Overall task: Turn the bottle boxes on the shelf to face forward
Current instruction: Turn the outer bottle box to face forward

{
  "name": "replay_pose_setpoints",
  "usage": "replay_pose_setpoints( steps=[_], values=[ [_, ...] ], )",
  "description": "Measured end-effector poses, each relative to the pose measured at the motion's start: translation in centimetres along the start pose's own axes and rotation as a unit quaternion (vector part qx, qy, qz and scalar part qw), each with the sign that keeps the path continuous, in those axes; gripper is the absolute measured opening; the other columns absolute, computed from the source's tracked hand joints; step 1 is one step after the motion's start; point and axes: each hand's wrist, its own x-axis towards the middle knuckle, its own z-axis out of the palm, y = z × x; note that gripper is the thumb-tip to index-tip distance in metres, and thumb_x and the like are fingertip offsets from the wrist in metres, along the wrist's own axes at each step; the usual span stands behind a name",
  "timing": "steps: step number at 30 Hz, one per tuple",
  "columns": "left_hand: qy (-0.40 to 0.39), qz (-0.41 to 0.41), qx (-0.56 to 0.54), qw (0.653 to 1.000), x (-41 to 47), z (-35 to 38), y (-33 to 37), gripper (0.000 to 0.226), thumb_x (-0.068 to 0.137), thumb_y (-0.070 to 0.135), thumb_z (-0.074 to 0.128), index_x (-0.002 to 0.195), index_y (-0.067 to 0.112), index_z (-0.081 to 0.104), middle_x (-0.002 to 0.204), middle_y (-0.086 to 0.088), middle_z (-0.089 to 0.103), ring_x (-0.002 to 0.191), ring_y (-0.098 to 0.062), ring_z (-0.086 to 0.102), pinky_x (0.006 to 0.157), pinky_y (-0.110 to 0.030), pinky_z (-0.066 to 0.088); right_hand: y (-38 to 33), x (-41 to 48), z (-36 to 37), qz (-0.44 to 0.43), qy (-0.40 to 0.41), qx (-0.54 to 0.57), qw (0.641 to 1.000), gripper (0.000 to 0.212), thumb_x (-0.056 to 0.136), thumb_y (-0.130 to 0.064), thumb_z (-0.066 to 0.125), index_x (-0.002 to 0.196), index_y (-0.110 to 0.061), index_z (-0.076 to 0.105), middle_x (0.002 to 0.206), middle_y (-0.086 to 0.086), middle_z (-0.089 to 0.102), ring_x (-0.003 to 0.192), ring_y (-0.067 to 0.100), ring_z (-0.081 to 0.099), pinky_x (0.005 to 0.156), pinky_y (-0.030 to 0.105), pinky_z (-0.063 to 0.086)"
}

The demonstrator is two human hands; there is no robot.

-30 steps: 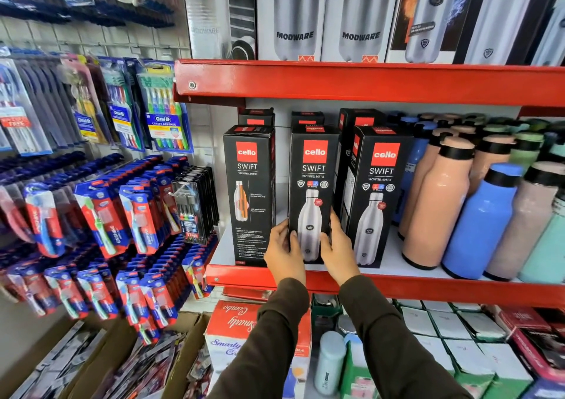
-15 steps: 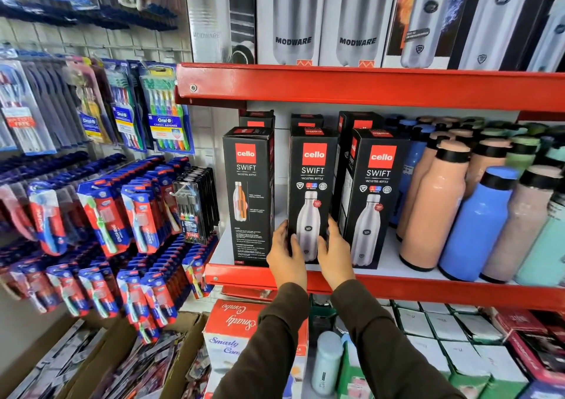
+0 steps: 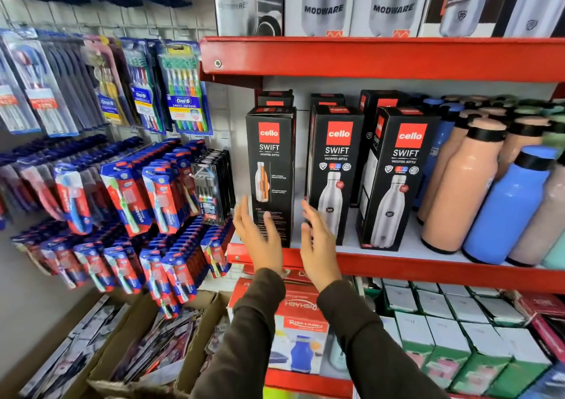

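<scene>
Three black Cello Swift bottle boxes stand in a row at the front of the red shelf point(image 3: 397, 268). The left box point(image 3: 270, 166) shows a side panel with an orange cut-away bottle. The middle box point(image 3: 334, 169) and the right box point(image 3: 397, 175) show their fronts with a steel bottle picture. More black boxes stand behind them. My left hand point(image 3: 256, 236) is open in front of the left box's lower left edge. My right hand point(image 3: 316, 239) is open between the left and middle boxes, fingers spread, holding nothing.
Loose peach and blue bottles point(image 3: 507, 203) crowd the shelf to the right of the boxes. Toothbrush packs point(image 3: 128, 203) hang on a grid wall at left. Modware boxes point(image 3: 324, 1) fill the shelf above. Cartons point(image 3: 301, 328) and small green and white boxes point(image 3: 458, 331) sit below.
Both hands have let go of the middle box and shifted left toward the left box. The camera has moved closer to the shelf.
</scene>
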Motion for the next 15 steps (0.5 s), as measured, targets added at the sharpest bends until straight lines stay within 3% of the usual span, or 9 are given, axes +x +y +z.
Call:
replay_pose_setpoints(
  steps=[2,3,5,7,10,13,15],
  values=[
    [-0.047,-0.029,0.014,0.998,1.3,-0.8,-1.1,0.053,0.100,0.015,0.051,0.150,0.007,0.033,0.157,-0.013,0.032,0.149,-0.025,0.025,0.122,-0.034,0.021,-0.4,0.8,1.5,0.043,-0.036,-0.007,0.998,0.049,0.102,-0.010,0.035,0.151,-0.015,0.030,0.157,0.002,0.032,0.145,0.011,0.029,0.118,0.022,0.021],
    [-0.067,-0.035,0.013,0.997,1.7,-1.1,-1.6,0.051,0.100,0.015,0.050,0.149,0.006,0.035,0.156,-0.010,0.035,0.148,-0.021,0.027,0.120,-0.023,0.020,-0.4,1.1,2.0,0.064,-0.046,-0.009,0.997,0.051,0.102,-0.009,0.035,0.152,-0.012,0.026,0.159,0.004,0.028,0.147,0.013,0.025,0.118,0.021,0.017],
    [-0.095,-0.047,0.000,0.994,2.4,-1.6,-2.3,0.046,0.101,0.013,0.050,0.145,0.005,0.041,0.144,0.001,0.044,0.136,-0.008,0.035,0.102,0.004,0.021,-0.5,1.7,3.0,0.094,-0.059,-0.011,0.994,0.053,0.101,-0.006,0.035,0.152,-0.008,0.022,0.160,0.007,0.025,0.148,0.016,0.023,0.118,0.020,0.014],
    [-0.115,-0.074,-0.031,0.990,3.1,-2.0,-2.6,0.042,0.100,0.011,0.052,0.141,0.004,0.048,0.128,0.010,0.046,0.120,0.003,0.046,0.084,0.011,0.029,-0.7,1.9,3.8,0.102,-0.063,-0.004,0.993,0.057,0.098,-0.002,0.036,0.153,-0.008,0.020,0.159,0.008,0.027,0.147,0.018,0.025,0.120,0.025,0.017],
    [-0.140,-0.102,-0.064,0.983,4.1,-2.5,-3.5,0.039,0.097,0.012,0.057,0.135,0.002,0.055,0.120,0.009,0.053,0.092,0.023,0.055,0.074,0.008,0.038,-0.5,1.8,4.4,0.108,-0.046,0.001,0.993,0.064,0.094,0.001,0.043,0.153,-0.011,0.021,0.156,0.008,0.032,0.145,0.018,0.030,0.119,0.026,0.021],
    [-0.141,-0.126,-0.087,0.978,4.6,-3.0,-4.2,0.034,0.095,0.027,0.061,0.127,0.014,0.065,0.108,0.012,0.067,0.096,0.013,0.064,0.078,-0.002,0.047,-0.3,1.8,4.7,0.111,-0.029,-0.018,0.993,0.069,0.092,-0.007,0.056,0.152,-0.013,0.023,0.153,0.007,0.038,0.142,0.017,0.035,0.114,0.021,0.024],
    [-0.128,-0.133,-0.103,0.977,4.8,-3.5,-4.2,0.033,0.095,0.043,0.055,0.115,0.025,0.073,0.104,0.013,0.072,0.105,-0.003,0.069,0.088,-0.021,0.054,-0.5,2.1,4.7,0.095,-0.024,-0.010,0.995,0.071,0.086,-0.015,0.067,0.147,-0.018,0.031,0.144,0.003,0.050,0.133,0.014,0.046,0.111,0.025,0.034]
  ],
)
